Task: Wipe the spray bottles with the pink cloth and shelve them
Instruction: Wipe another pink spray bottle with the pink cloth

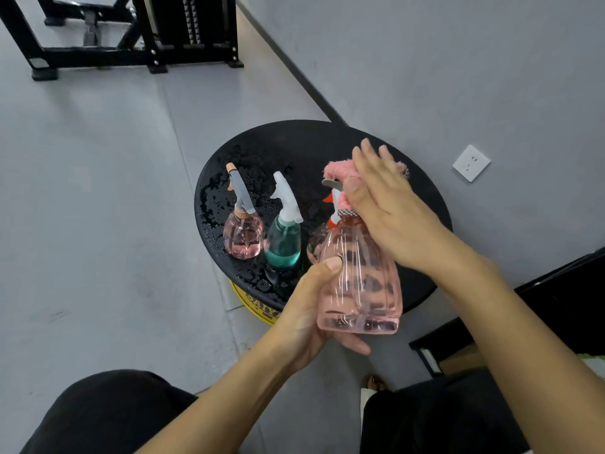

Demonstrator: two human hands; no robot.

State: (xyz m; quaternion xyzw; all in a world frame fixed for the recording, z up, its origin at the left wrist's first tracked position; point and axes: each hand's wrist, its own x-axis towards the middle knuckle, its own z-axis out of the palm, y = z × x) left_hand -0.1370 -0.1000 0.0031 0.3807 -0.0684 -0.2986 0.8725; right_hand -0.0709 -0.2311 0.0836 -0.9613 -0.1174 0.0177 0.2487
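Beside grey wall, wet black table, teal bottle, socket

Large pink bottle: we note it translucent, ribbed, upright, lifted, centre-right of frame.
Pink cloth: fluffy, draped over that bottle's spray head.
Small pink bottle: upright, centre, grey trigger.
Teal bottle: upright, just right of it, white trigger.
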